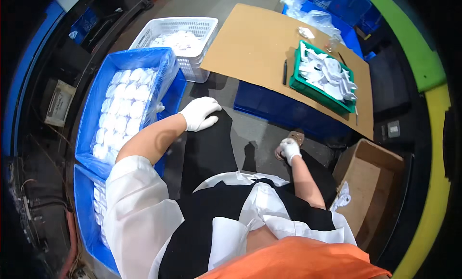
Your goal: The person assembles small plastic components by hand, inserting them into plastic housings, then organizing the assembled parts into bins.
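Note:
My left hand (199,114), in a white glove, lies on the black trouser cloth (207,154) over my left knee. Its fingers are stretched out, with the thumb apart, and it holds nothing. Lower down on the other side, my right hand (290,149), also in a white glove, has its fingers curled in. It covers part of a brownish shoe (297,135) from my view. Whether anything is inside those fingers is hidden. Beside my left arm stands a blue crate (91,105) lined with clear film, holding rows of white wrapped pieces (126,98).
Ahead is a cardboard-topped table (250,48) bearing a green basket (294,77) of white plastic parts and a black pen (285,73). A white basket (209,26) of small white pieces stands left of it. An open cardboard box (380,154) sits at right.

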### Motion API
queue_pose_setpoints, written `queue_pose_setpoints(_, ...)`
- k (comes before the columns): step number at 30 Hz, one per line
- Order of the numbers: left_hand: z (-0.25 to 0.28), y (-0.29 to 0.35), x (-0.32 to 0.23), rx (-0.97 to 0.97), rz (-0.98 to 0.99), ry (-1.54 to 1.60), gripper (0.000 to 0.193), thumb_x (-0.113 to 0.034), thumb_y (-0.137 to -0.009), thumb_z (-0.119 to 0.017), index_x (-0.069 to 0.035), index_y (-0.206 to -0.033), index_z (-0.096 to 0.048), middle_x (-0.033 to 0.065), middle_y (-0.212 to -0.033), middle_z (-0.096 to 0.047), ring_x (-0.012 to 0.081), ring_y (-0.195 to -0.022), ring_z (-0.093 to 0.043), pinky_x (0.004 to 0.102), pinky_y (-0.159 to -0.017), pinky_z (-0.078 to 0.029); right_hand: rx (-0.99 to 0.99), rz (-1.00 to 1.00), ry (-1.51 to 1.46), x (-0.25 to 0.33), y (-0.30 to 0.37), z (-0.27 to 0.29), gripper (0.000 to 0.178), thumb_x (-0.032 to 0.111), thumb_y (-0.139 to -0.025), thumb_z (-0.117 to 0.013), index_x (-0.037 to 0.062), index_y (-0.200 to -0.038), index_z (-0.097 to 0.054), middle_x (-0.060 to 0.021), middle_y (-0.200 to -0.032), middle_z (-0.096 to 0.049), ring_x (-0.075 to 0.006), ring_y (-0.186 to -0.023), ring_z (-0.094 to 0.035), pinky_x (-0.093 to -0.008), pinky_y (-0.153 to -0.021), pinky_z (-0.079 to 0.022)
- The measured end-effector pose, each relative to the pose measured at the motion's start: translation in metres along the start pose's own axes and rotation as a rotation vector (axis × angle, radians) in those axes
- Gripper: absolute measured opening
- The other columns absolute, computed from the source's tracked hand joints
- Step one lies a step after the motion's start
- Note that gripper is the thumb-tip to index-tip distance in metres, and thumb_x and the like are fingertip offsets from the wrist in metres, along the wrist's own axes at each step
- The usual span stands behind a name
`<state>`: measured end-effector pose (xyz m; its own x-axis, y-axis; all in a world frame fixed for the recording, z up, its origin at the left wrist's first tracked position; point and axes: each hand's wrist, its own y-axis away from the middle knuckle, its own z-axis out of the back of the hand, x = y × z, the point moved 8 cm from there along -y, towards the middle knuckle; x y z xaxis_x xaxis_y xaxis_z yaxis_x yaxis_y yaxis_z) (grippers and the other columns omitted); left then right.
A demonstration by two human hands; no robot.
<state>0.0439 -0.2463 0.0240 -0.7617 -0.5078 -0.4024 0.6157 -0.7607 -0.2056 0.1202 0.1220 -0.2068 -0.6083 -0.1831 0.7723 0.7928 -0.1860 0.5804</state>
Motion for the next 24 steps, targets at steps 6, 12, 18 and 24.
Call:
queue_pose_setpoints(6, -0.065, -0.031, 0.093, 0.535, 0.444, 0.222, 0.049, -0.046, -0.085, -0.059, -0.011, -0.117, -0.066, 0.0155, -0.116, -0.065, 0.0312, -0.113, -0.058, 0.0364, -0.096, -0.044, -0.188, 0.168, -0.407, 0.092, 0.15, 0.127, 0.006, 0.018, -0.089, -0.057, 0.0131, -0.093, -0.057, 0.0036, -0.069, -0.05, -0.0062, -0.053, -0.044, -0.0204, -0.046, -0.035)
queue_pose_setpoints(12, -0.11, -0.053, 0.114, 0.972, 0.686, 0.067, 0.068, -0.049, -0.075, -0.073, -0.006, -0.126, -0.06, 0.0137, -0.136, -0.053, 0.0224, -0.123, -0.051, 0.0352, -0.104, -0.039, -0.924, 0.221, 0.104, 0.024, 0.347, 0.294, 0.018, 0.022, -0.091, -0.054, 0.0079, -0.096, -0.064, 0.0016, -0.074, -0.056, -0.0073, -0.059, -0.048, -0.0235, -0.051, -0.039)
queue_pose_setpoints(18, -0.108, -0.038, 0.103, 1.113, 0.451, -0.078, 0.069, -0.05, -0.075, -0.072, -0.006, -0.127, -0.06, 0.014, -0.136, -0.052, 0.0229, -0.124, -0.05, 0.0355, -0.104, -0.039, -1.648, 0.068, 0.205, -0.12, 0.634, 0.358, 0.023, 0.011, -0.088, -0.057, 0.0013, -0.108, -0.065, -0.0092, -0.102, -0.067, -0.0185, -0.097, -0.06, -0.0289, -0.089, -0.046)
queue_pose_setpoints(24, -0.105, -0.026, 0.106, 1.234, 0.327, -0.243, 0.069, -0.051, -0.076, -0.071, -0.006, -0.127, -0.059, 0.0144, -0.137, -0.052, 0.0233, -0.124, -0.05, 0.0359, -0.104, -0.039, -2.352, -0.616, 0.558, -0.127, 0.837, 0.254, 0.031, 0.016, -0.086, -0.049, 0.0121, -0.11, -0.069, -0.0144, -0.112, -0.066, -0.0291, -0.101, -0.063, -0.0361, -0.086, -0.05)
